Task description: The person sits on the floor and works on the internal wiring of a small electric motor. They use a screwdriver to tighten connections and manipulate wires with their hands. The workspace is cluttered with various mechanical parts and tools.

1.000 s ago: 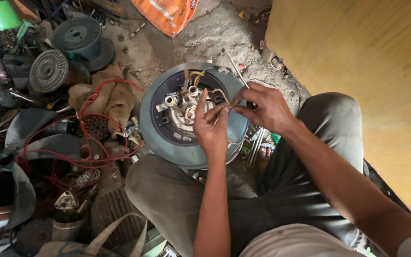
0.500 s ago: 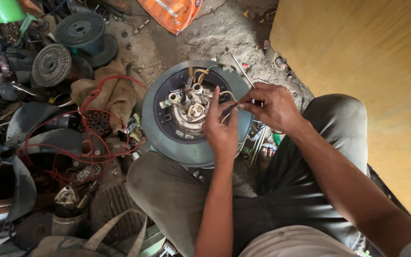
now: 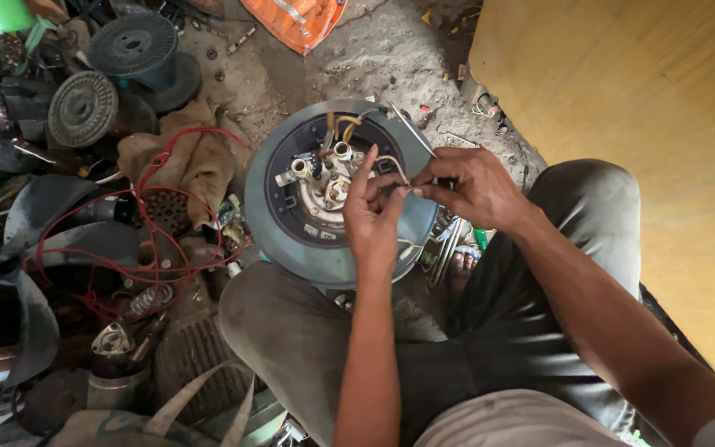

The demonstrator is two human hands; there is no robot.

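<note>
Grey motor housing point(image 3: 291, 240), red wire point(image 3: 159, 165)

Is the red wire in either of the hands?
No, the red wire lies looped on the floor clutter, apart from both hands, which pinch a pale wire.

A round grey motor housing point(image 3: 291, 240) lies face-up on the dirt floor between the knees, its dark centre holding metal terminals at twelve o'clock, with a thin pale wire point(image 3: 392, 165) rising toward three o'clock, pinched taut.
</note>
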